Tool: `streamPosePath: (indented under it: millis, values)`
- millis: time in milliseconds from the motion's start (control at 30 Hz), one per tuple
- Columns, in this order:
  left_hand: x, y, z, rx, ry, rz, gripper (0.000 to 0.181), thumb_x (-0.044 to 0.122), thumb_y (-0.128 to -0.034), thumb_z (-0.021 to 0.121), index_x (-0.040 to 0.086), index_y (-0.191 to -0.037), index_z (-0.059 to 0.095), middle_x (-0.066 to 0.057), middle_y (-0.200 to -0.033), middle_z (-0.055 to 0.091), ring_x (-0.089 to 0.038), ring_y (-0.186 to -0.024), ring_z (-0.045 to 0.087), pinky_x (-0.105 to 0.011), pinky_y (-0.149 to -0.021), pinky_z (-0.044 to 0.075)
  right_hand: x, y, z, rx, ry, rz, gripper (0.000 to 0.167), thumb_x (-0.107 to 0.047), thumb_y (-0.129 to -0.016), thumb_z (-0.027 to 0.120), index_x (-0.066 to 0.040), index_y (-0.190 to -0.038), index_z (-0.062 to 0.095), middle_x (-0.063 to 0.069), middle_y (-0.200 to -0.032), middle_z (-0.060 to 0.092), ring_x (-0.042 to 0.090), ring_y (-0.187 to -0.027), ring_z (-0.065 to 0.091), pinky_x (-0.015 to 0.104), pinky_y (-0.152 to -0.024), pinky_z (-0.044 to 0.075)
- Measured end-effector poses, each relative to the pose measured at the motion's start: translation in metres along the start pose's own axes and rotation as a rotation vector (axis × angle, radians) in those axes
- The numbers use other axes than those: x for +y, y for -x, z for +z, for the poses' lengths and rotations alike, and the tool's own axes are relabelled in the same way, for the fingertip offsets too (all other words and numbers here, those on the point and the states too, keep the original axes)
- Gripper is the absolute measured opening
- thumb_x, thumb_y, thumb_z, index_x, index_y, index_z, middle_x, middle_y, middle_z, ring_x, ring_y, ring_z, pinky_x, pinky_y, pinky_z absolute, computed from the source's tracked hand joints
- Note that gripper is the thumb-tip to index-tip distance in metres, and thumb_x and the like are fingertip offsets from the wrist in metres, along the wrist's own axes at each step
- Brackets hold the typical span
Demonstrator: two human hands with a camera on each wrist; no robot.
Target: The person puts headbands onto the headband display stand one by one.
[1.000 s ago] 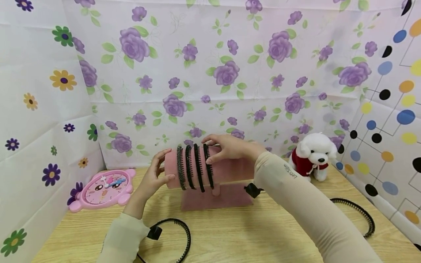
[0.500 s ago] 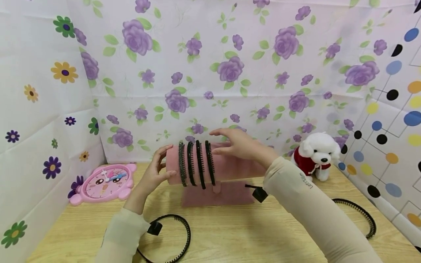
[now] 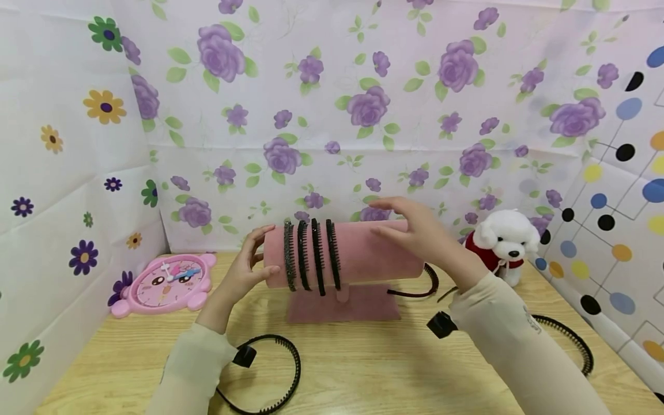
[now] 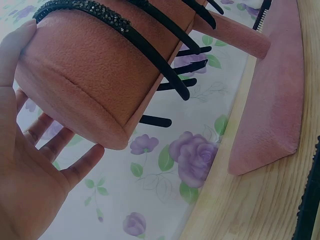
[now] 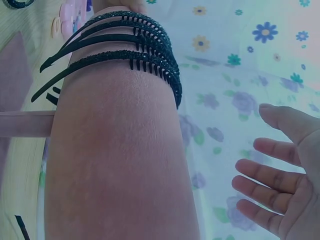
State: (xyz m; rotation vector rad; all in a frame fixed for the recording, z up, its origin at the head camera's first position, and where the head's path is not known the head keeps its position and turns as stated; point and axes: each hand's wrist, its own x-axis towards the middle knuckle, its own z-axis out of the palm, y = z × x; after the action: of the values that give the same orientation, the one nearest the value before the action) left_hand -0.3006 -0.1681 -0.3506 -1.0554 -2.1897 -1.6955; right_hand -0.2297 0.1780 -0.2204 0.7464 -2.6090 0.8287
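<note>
Looks like the right hand (image 3: 430, 233) is further right now, clear of the four headbands (image 3: 318, 256) bunched toward the pink roll's (image 3: 376, 251) left end. Roll's near the counter's (image 3: 363, 363) back edge, long axis left-right. Left hand (image 3: 241, 271) is nearer the bands, gripping the roll's end; right's loosely spread, holding nothing.

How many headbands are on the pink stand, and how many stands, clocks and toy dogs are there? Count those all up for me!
Headbands on the pink stand: 4
Stand: 1
Pink clock: 1
White toy dog: 1
Total: 7
</note>
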Motion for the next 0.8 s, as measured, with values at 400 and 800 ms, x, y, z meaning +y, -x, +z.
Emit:
streamPosePath:
  millis: [400,800]
  values:
    - [0.000,0.000,0.000,-0.011,-0.011,-0.008,0.077,0.006,-0.0853,0.067,0.018,-0.150,0.027,-0.009,-0.155,0.025,-0.015,-0.138,0.031,-0.046,-0.102,0.035,0.014,0.041,-0.012,0.086,0.056,-0.007,0.043,-0.025,-0.093,0.064,-0.010,-0.133,0.056,0.010,-0.132,0.059,0.031,-0.121,0.055,0.052,-0.096,0.045]
    - [0.000,0.000,0.000,-0.005,0.007,-0.018,0.077,0.008,-0.0848,0.067,0.018,-0.149,0.028,-0.007,-0.156,0.023,-0.015,-0.139,0.029,-0.052,-0.104,0.032,0.055,0.090,-0.016,0.146,0.174,0.056,0.042,-0.024,-0.091,0.066,-0.012,-0.130,0.058,0.010,-0.121,0.064,0.023,-0.097,0.062,0.037,-0.077,0.053]
